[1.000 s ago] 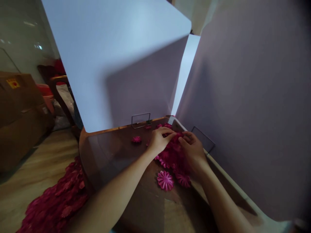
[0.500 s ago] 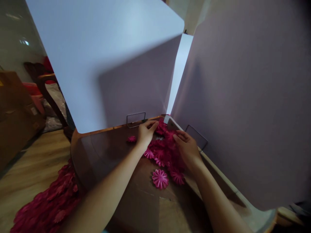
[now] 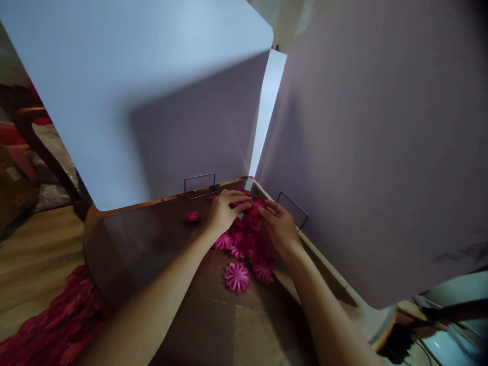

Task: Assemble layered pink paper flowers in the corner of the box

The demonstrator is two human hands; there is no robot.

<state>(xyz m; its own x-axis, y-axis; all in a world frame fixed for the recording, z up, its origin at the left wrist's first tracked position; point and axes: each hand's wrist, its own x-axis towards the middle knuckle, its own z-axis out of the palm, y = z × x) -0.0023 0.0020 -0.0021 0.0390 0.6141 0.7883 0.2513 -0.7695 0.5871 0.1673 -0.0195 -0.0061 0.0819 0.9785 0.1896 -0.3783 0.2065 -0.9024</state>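
Both hands meet over a heap of pink artificial flowers (image 3: 244,239) near the back corner of the table. My right hand (image 3: 282,226) has thumb and fingers pinched on a pink flower (image 3: 258,205) at the top of the heap. From the other side, my left hand (image 3: 224,211) brings its thumb and fingertips together at that flower's edge; the exact contact is blurred. One ribbed pink flower (image 3: 237,277) lies face up in front of the heap. A smaller pink flower (image 3: 192,217) lies to the left of my left hand.
Two upright pale panels (image 3: 206,147) (image 3: 366,152) stand on the table (image 3: 141,244), with a narrow bright gap between them. Thin wire stands (image 3: 200,186) (image 3: 293,209) are at their feet. A large pile of pink flowers (image 3: 57,315) is at lower left, beside the wooden floor (image 3: 34,249).
The view has swung right, so the scene sits further left. My hands have drawn closer together over the heap, the left one's fingers now reaching to the flower at the right hand.
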